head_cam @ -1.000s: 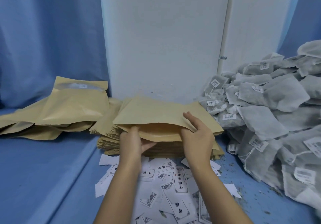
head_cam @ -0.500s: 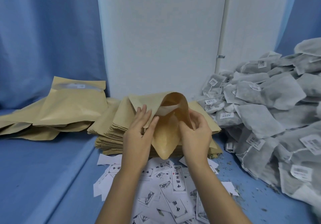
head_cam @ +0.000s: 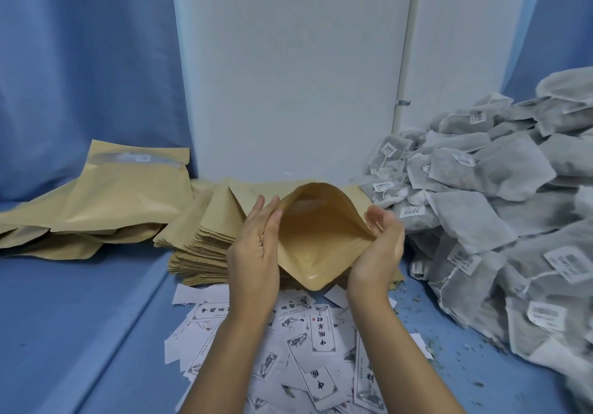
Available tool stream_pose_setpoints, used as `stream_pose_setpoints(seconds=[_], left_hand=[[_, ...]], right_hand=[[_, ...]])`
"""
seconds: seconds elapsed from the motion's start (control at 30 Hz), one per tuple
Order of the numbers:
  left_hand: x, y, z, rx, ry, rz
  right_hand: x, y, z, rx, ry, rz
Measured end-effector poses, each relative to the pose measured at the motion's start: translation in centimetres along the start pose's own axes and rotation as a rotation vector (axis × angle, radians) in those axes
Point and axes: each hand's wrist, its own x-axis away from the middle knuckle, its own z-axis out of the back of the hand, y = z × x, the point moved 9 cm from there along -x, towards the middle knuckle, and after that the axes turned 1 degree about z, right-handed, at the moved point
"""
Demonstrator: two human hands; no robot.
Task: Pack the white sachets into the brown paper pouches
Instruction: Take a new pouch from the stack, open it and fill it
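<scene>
A blue cloth surface [head_cam: 64, 317] runs back to a white wall panel [head_cam: 288, 76] flanked by a blue curtain [head_cam: 80, 60]. At the right, a large heap of white sachets [head_cam: 500, 208] with small barcode tags and strings slopes down to the cloth. At the left lie several bulging pouches [head_cam: 106, 208], and in the centre sits a stack of flat pouches [head_cam: 205, 246]. Printed paper labels [head_cam: 308, 349] are scattered in front, under both bare forearms. The left hand [head_cam: 256, 253] points upward, its straight fingers pressed against the left side of a brown paper pouch [head_cam: 314, 243]. The right hand [head_cam: 378, 246] pinches the pouch's right edge between thumb and curled fingers. Held just above the stack, the pouch is tilted with one corner pointing down and its mouth bowed wide, showing a smooth tan interior.
</scene>
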Motion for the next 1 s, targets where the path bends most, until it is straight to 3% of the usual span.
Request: stream_pose_setpoints(seconds=[0.03,0.13,0.23,0.43,0.63,1.0], left_hand=[[0.0,0.1,0.0,-0.002,0.003,-0.003],[0.1,0.3,0.1,-0.007,0.025,-0.003],[0.1,0.8,0.1,0.01,0.058,0.007],[0.1,0.8,0.0,0.053,0.127,0.065],[0.1,0.6,-0.4,0.045,0.161,0.076],[-0.3,-0.2,0.0,0.088,0.198,0.123]], right_hand=[[-0.6,0.2,0.3,0.012,0.008,-0.034],[-0.9,-0.2,3.8,0.004,0.278,0.056],[-2.2,0.6,6.1,0.118,0.345,0.0],[-5.2,3.3,5.7,0.025,-0.056,-0.257],[-6.4,4.0,6.1,-0.091,-0.196,-0.353],[-7.4,4.5,6.6,-0.129,-0.076,-0.323]])
